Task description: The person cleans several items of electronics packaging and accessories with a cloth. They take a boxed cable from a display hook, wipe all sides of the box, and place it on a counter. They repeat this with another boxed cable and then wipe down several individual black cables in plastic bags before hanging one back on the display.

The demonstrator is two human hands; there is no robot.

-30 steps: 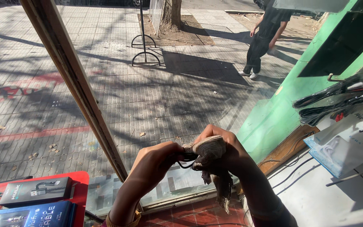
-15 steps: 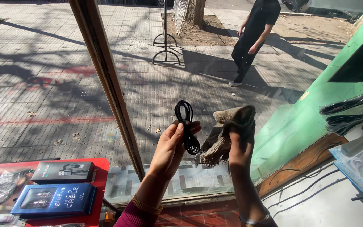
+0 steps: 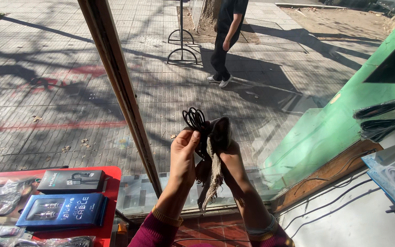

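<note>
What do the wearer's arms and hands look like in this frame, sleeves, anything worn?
Both hands are bare, no gloves. The left hand comes out of a dark magenta sleeve with a gold-yellow band at the cuff. The right hand has the same magenta sleeve with a yellow edge, plus a pale band at the wrist. No rings that I can make out.

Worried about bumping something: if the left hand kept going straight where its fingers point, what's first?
Probably the coiled black cable that the left hand already pinches; beyond that, likely the window glass, though depth is unclear.
</note>
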